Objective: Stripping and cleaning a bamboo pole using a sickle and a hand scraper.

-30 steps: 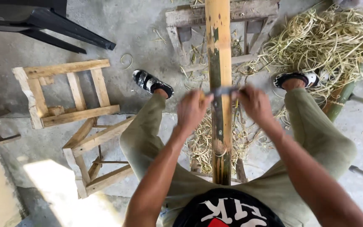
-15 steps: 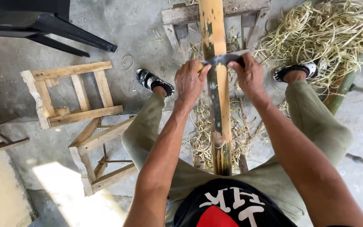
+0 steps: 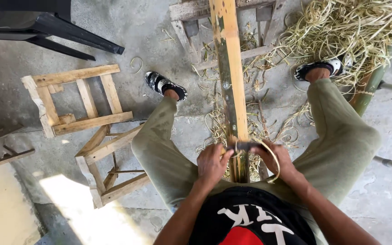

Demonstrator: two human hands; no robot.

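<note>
We are gripping a two-handled blade across a long wooden plank.

At lower centre of the frame, our left hand [image 3: 212, 164] and right hand [image 3: 278, 159] are closing their fingers around the ends of the blade [image 3: 244, 146], which is lying crosswise on the plank [image 3: 228, 68] running up the middle, a curled shaving [image 3: 272, 156] looping beside it.

Both hands have drawn the dark two-handled blade [image 3: 246, 146] down the long pale bamboo slat [image 3: 229, 86], from far up its length to its near end by the lap. A thin curled shaving [image 3: 274, 159] now loops beside the right hand [image 3: 277, 159]; the left hand [image 3: 212, 164] sits level with it.
</note>
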